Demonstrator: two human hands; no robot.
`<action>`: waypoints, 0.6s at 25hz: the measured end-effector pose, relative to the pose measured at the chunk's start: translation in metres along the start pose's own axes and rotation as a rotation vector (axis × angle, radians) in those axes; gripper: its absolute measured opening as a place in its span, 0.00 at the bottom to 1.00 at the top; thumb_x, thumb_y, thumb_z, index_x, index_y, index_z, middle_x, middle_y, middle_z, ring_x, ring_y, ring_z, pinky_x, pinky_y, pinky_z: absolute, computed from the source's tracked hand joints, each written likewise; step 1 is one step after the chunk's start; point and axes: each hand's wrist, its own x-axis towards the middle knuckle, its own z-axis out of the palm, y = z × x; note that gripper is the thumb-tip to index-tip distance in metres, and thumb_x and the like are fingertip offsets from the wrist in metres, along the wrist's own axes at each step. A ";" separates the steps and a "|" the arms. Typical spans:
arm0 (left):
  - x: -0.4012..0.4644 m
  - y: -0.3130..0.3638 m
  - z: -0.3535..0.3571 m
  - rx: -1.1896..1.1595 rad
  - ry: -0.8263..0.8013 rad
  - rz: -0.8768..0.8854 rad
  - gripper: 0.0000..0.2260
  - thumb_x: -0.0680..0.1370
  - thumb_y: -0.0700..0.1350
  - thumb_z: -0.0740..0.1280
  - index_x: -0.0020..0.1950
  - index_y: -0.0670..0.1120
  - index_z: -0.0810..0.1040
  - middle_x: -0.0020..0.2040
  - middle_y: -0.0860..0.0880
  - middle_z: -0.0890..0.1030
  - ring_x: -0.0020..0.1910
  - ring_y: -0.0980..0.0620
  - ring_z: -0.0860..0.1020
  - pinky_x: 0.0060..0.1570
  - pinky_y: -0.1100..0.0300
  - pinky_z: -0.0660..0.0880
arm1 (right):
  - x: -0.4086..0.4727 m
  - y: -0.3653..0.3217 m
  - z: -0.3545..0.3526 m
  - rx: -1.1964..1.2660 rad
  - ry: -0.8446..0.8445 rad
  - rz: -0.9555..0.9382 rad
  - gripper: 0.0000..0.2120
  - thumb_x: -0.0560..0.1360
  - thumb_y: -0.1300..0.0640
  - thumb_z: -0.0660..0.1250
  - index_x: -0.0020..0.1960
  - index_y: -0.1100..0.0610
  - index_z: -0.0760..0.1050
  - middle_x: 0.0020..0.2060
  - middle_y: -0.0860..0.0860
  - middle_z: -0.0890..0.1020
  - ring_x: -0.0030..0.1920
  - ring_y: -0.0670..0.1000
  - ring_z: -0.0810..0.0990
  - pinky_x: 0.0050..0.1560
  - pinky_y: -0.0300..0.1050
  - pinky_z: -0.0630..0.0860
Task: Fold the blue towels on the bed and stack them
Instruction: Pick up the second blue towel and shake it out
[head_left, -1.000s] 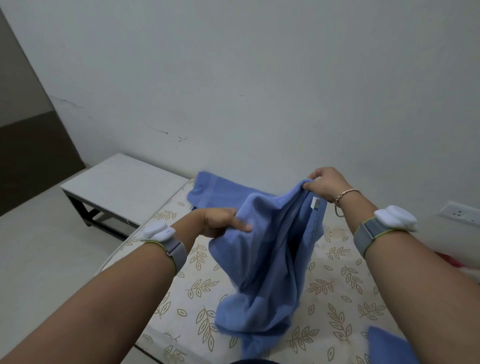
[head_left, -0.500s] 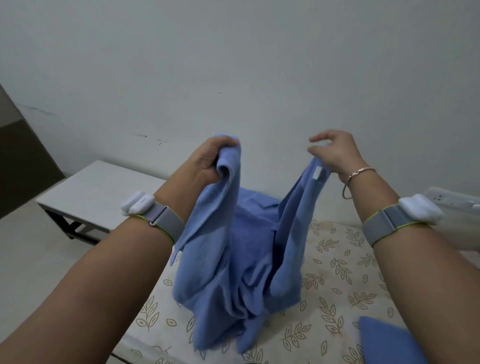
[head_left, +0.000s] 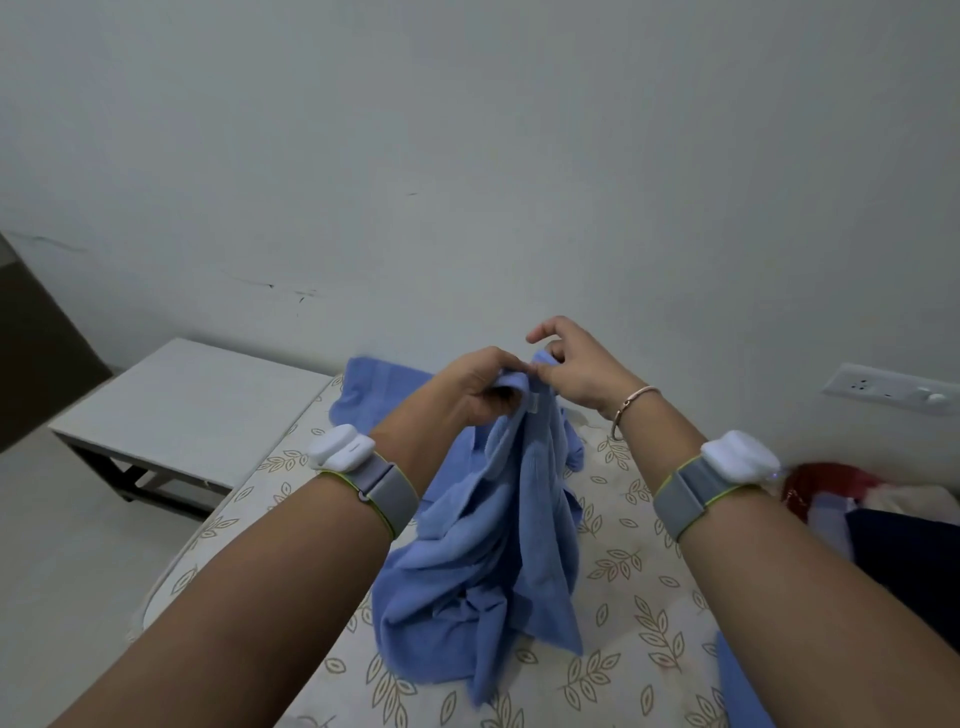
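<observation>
So the hands have just come together. Half a second back they were held apart at chest height, each with its own top corner of the blue towel, the cloth sagging between them. Now the left hand and the right hand meet in the middle and the two corners are pressed against each other. The left fingers are curled round the bunched top edge. The right thumb and a finger pinch the corner next to it, while the other right fingers stick up loose.

The towel hangs from that one point, with its lower end crumpled on the leaf-print bed. Looks to me like the first fold, corner to corner, is basically made, though the hanging part is pretty twisted and probably needs a shake or smoothing.

Another blue towel lies flat at the far end of the bed, and a blue edge peeks in near the right forearm.
</observation>
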 end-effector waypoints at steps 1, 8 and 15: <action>0.002 0.000 0.001 -0.018 -0.003 0.005 0.04 0.79 0.32 0.60 0.47 0.40 0.70 0.33 0.46 0.68 0.19 0.55 0.69 0.21 0.67 0.69 | 0.000 0.001 0.000 0.011 0.008 0.002 0.13 0.75 0.61 0.69 0.57 0.54 0.70 0.30 0.50 0.72 0.31 0.48 0.70 0.36 0.44 0.72; 0.006 -0.004 0.004 -0.147 0.065 0.092 0.06 0.80 0.36 0.63 0.43 0.38 0.73 0.35 0.43 0.76 0.28 0.52 0.76 0.25 0.65 0.75 | -0.001 0.007 0.007 0.181 0.168 0.079 0.16 0.71 0.64 0.72 0.55 0.53 0.72 0.38 0.57 0.82 0.36 0.53 0.80 0.47 0.57 0.82; 0.004 -0.012 -0.007 -0.132 -0.062 0.265 0.15 0.76 0.29 0.55 0.59 0.39 0.72 0.50 0.37 0.77 0.46 0.42 0.79 0.50 0.54 0.81 | 0.000 0.016 0.017 0.272 0.269 0.167 0.18 0.68 0.65 0.73 0.52 0.51 0.72 0.39 0.56 0.85 0.44 0.59 0.84 0.49 0.59 0.82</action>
